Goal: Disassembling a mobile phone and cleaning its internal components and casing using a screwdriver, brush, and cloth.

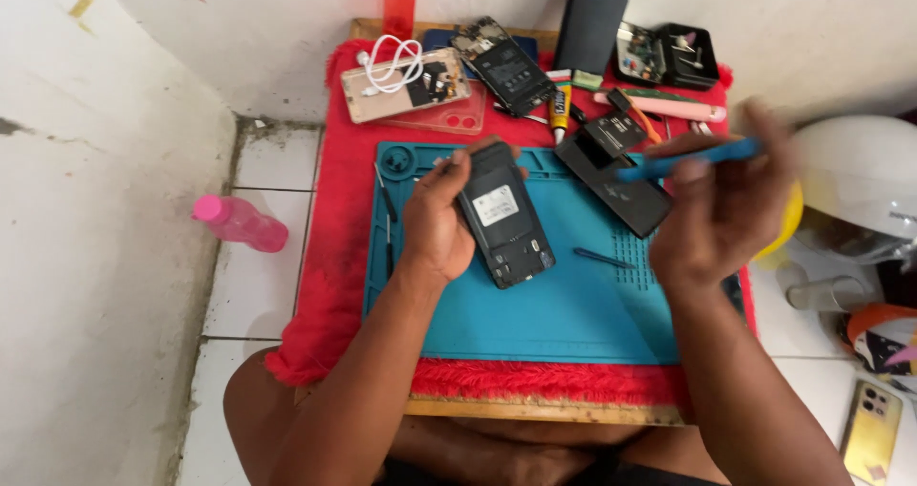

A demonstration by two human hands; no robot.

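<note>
Nearest the lower edge of the frame, our two bare forearms rise from crossed legs over a low wooden table (535, 411) draped in fluffy red cloth (334, 257). At centre lies a teal rubber repair mat (535, 305). Our left hand (441, 221) is wrapped around an opened black smartphone with its back cover off (503, 217), thumb and fingers gripping its left edge and tilting it above the mat. Right of centre, our right hand (718, 209), blurred, pinches a blue plastic pry tool (683, 160) held level, its tip pointing left toward the phone but apart from it. Between the hands, a thin dark pair of tweezers (602, 256) rests on the mat. Just beyond, a flat black phone part (616, 176) lies at the mat's upper right corner.

Farther up, we see a gold phone with a coiled white cable on top (406, 83), another opened dark phone (506, 66), and a small black parts tray (669, 54). At far left, a pink plastic bottle (239, 222) lies on the white tiled floor.
</note>
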